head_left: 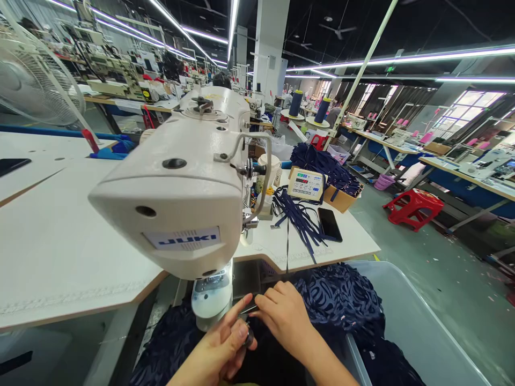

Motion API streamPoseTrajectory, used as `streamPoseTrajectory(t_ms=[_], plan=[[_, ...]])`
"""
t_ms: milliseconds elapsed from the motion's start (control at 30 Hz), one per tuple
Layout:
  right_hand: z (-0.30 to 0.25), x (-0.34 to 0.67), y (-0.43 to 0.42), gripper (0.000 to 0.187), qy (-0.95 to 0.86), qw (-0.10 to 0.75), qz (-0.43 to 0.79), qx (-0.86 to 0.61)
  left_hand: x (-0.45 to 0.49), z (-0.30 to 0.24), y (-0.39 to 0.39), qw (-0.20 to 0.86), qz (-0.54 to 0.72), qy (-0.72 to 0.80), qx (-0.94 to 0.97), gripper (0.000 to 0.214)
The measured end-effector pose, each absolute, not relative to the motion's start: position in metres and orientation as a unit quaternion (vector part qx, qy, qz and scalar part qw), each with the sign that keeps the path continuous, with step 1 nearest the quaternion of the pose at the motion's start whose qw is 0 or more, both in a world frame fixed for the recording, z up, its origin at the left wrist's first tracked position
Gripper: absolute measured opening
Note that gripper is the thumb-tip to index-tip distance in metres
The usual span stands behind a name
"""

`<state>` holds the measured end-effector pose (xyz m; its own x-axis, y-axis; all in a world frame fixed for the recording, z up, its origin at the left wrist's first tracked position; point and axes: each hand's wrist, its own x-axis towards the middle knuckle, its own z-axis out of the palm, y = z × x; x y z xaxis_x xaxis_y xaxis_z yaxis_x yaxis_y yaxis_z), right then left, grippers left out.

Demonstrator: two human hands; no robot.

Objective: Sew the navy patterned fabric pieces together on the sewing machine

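Note:
In front of the white sewing machine's head (pixel 173 177), my two hands meet below the table edge. My left hand (pixel 225 346) has its index finger stretched forward, while thumb and other fingers close round a small dark round metal piece (pixel 249 338), which looks like a bobbin case. My right hand (pixel 284 313) is closed with its fingertips beside the left index finger; whatever they pinch is too small or hidden to name. Just left of the fingertips stands the machine's rounded lower arm (pixel 213 300). Dark blue patterned fabric (pixel 338 295) lies beyond my right hand.
On the white tabletop (pixel 257 251) lie navy strips (pixel 300 220), a phone (pixel 330 224) and a control panel (pixel 308 185). A cardboard box (pixel 341 198) holds more navy strips. A translucent plastic bin (pixel 422 321) stands at right, a red stool (pixel 414 208) farther off.

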<state>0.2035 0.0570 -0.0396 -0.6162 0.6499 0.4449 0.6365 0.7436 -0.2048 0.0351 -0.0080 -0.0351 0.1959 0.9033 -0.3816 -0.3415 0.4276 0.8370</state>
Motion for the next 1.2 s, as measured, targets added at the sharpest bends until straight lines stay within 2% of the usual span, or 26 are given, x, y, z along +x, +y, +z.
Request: streamPoseTrajectory(t_ms=[167, 300, 600, 933, 1200], plan=[[-0.057, 0.224, 0.093, 0.017, -0.852, 0.247, -0.009, -0.461, 0.031, -0.04, -0.012, 0.712, 0.453, 0.449, 0.295, 0.085], [-0.068, 0.237, 0.125, 0.022, -0.823, 0.254, -0.023, -0.508, 0.028, -0.039, -0.016, 0.701, 0.462, 0.459, 0.289, 0.077], [-0.026, 0.212, 0.061, 0.021, -0.897, 0.225, 0.04, -0.379, 0.024, -0.039, -0.017, 0.687, 0.471, 0.456, 0.314, 0.084], [-0.028, 0.202, 0.053, 0.02, -0.912, 0.24, 0.016, -0.332, 0.028, -0.047, -0.014, 0.694, 0.464, 0.439, 0.333, 0.083], [-0.061, 0.229, 0.118, 0.023, -0.828, 0.254, 0.012, -0.5, 0.027, -0.035, -0.022, 0.698, 0.464, 0.442, 0.321, 0.063]])
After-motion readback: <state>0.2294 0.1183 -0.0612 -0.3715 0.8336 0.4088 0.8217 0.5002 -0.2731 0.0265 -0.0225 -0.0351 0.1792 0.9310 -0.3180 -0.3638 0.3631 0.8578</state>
